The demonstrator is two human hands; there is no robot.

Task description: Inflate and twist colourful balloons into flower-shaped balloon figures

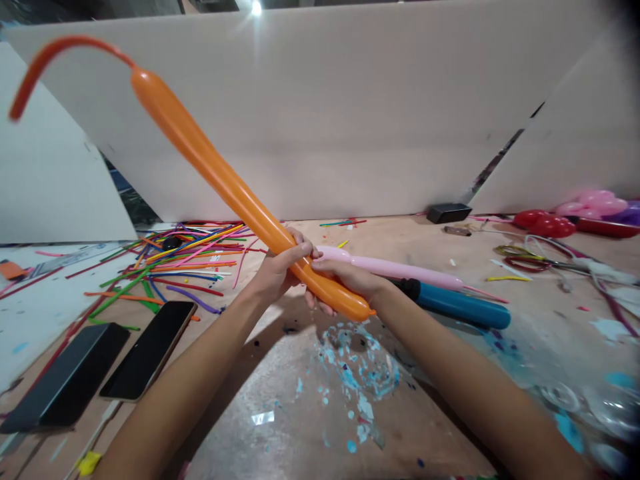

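A long orange modelling balloon (215,170) slants from the upper left down to the middle of the view. Its far end tapers into a thin, uninflated tail that curls left, and its knotted end points toward me at the lower right. My left hand (285,263) is wrapped round the lower part of the balloon. Close beside it, my right hand (345,280) grips the balloon nearer the knot, its fingers partly hidden beneath. Behind my right hand lie a pink inflated balloon (405,270) and a blue hand pump (460,303) with a black end.
Uninflated balloons (200,257) are heaped at the left. A phone (150,350) and a black box (65,377) lie near my left forearm. Scissors (565,263) and red balloons (545,223) are at the right. Blue scraps (360,373) litter the table; white panels (325,113) stand behind.
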